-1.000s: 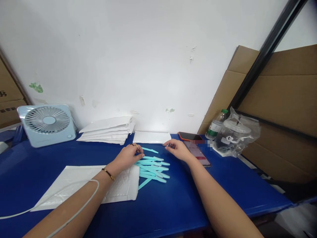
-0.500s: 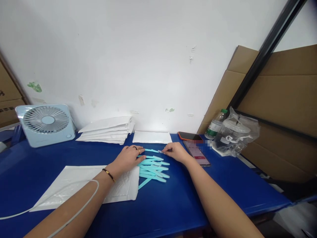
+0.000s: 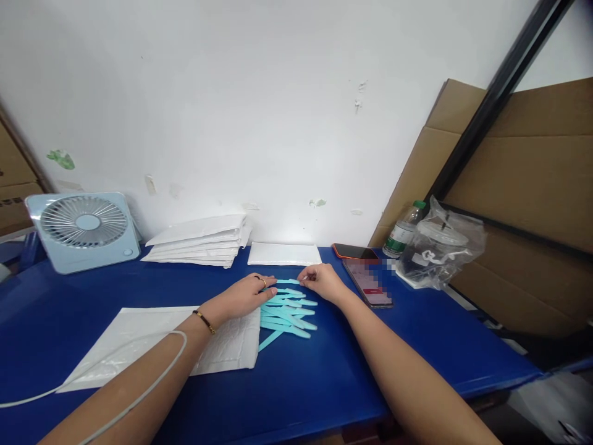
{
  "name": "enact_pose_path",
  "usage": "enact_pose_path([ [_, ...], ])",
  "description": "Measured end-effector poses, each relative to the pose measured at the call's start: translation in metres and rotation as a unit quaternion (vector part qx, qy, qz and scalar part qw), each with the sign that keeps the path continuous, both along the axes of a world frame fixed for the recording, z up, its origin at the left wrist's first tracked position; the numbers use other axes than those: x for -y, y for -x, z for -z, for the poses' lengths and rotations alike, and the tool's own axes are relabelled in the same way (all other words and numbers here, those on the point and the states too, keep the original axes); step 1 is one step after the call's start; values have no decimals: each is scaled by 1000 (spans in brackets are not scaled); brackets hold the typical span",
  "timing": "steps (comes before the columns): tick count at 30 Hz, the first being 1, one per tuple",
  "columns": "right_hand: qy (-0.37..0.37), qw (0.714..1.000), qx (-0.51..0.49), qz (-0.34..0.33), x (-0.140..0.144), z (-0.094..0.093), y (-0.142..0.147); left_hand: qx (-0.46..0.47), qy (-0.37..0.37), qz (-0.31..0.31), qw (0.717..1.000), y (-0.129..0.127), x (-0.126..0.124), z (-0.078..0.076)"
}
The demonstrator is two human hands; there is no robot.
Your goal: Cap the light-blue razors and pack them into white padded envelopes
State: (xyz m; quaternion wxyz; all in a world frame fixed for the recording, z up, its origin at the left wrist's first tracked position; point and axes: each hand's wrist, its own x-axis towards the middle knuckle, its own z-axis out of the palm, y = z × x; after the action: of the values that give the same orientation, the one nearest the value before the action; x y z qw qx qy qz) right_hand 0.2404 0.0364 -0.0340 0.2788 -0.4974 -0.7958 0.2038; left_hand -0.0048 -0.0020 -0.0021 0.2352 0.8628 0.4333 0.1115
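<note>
the left hand (image 3: 245, 294) lies flat, fingers spread, on the heap of turquoise sticks (image 3: 287, 309) just right of the white mailer (image 3: 152, 346), steadying it best, while the right hand (image 3: 322, 281) pinches the farthest stick's tip.

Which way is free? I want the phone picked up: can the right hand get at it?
Probably yes. The right hand lies just beside the phone on the table, with nothing between them.

Bare blue bench (image 3: 324, 377) lies open in front of the teal strips (image 3: 287, 312). A phone (image 3: 369, 283) crowds the right hand (image 3: 322, 281); white mailers (image 3: 199, 244) and a fan (image 3: 83, 228) block the back left.
</note>
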Motion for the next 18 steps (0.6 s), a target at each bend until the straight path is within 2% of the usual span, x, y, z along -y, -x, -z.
enact_pose_path([
  [3, -7, 1000, 17, -3, 3, -5, 1, -2, 21, 6, 1000, 3, 0, 0],
  [6, -42, 999, 10, -17, 12, -15, 5, -30, 3, -1, 1000, 11, 2, -7],
  [9, -9, 997, 18, -76, 26, -24, 14, -98, -12, -42, 994, 22, 12, -18],
  [13, 68, 976, 125, -167, 43, -29, 30, -162, 51, -90, 981, 40, 36, -22],
  [18, 39, 965, 194, -175, 53, -36, 39, -140, 106, -132, 976, 75, 64, -25],
])
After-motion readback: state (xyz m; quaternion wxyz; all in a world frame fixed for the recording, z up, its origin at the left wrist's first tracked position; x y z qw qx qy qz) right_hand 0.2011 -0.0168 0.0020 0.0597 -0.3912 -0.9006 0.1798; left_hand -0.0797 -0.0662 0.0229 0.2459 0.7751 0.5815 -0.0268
